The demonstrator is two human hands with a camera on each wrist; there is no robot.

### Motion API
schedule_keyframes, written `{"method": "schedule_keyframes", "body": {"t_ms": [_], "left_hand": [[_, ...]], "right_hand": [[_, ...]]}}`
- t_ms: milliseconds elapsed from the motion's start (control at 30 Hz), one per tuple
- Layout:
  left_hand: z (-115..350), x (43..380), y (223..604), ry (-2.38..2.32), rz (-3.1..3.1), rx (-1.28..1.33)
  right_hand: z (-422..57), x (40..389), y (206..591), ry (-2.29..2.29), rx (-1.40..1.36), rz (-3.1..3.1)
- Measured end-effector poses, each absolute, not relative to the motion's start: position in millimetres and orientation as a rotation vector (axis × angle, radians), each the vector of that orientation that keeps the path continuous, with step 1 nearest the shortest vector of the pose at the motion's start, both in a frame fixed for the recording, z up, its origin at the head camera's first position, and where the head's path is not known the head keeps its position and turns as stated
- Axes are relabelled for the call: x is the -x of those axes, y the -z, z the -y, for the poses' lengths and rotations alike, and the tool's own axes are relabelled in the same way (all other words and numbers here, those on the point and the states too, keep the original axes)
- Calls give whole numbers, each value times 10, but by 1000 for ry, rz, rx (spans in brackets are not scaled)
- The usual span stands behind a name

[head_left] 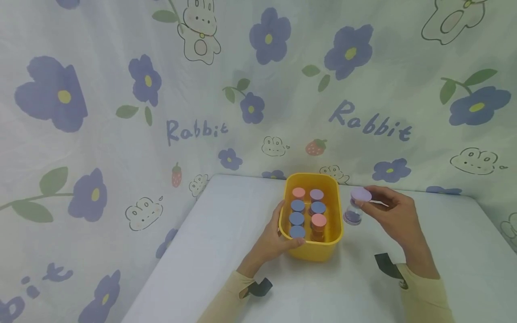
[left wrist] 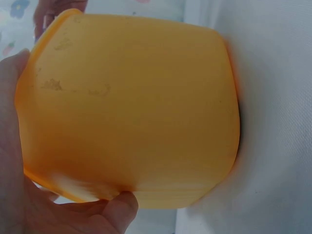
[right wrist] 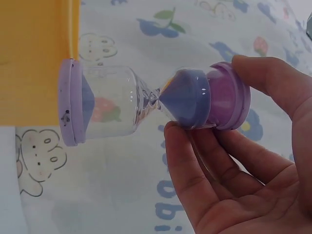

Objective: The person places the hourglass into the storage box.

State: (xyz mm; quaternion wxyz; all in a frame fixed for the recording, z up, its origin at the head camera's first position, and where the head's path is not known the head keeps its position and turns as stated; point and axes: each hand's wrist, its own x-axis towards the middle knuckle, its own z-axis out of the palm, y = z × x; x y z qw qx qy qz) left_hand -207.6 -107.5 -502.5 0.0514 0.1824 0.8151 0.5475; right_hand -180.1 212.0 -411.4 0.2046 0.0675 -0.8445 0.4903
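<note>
My left hand [head_left: 268, 242] grips the left side of a yellow plastic bin [head_left: 312, 252], its thumb over the near rim. To the right of the bin, my right hand [head_left: 397, 215] pinches an hourglass [right wrist: 183, 100] by its upper end, between thumb and fingers. This hourglass has lilac end caps and clear glass, with blue-violet sand in both bulbs. Its lower end hangs free beside the bin's right wall. Inside the bin stand several more hourglasses, showing blue caps, a purple cap [head_left: 317, 194] and pink caps, one being the nearer pink cap [head_left: 318, 220].
The bin stands on a white table [head_left: 194, 242] towards its far edge. Behind and to the left hangs a pale curtain [head_left: 242, 54] printed with flowers and rabbits. Dark straps [head_left: 260, 287] show at both sleeves.
</note>
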Motion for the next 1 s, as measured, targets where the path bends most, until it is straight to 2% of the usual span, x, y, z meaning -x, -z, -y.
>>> {"method": "schedule_keyframes", "body": {"t_ms": [467, 1000], "left_hand": [[1070, 2087, 5050, -1668, -2482, -553], [1060, 2087, 5044, -1658, -2491, -540]], "right_hand": [[-2013, 1718, 4052, -1371, -204, 2318], [-1768, 1721, 4097, -1444, -382, 2290]]}}
